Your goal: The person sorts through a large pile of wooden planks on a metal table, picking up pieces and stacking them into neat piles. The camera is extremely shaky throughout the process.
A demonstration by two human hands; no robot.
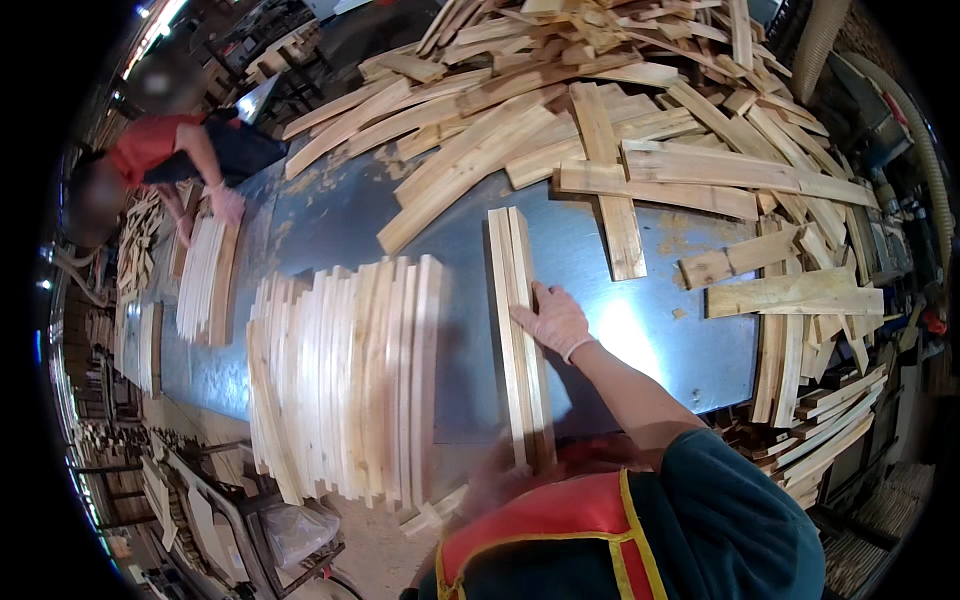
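Observation:
Two or three narrow wooden boards (519, 350) stand on edge side by side on the blue-grey metal table, their near ends reaching past its front edge. My right hand (558, 320), in a thin pale glove, grips them from the right, with the thumb over their top edges. Close to their near ends my left hand (488, 482) is smeared by motion, so its fingers cannot be made out. Left of these boards, a long row of similar boards (345, 380) stands packed on edge, slightly uneven at the ends.
A large loose heap of boards (590, 110) covers the far side and right of the metal table (460, 300). At the far left another person (180, 150) in red handles a smaller row of boards (207, 280). A metal-framed cart (240, 520) stands at lower left.

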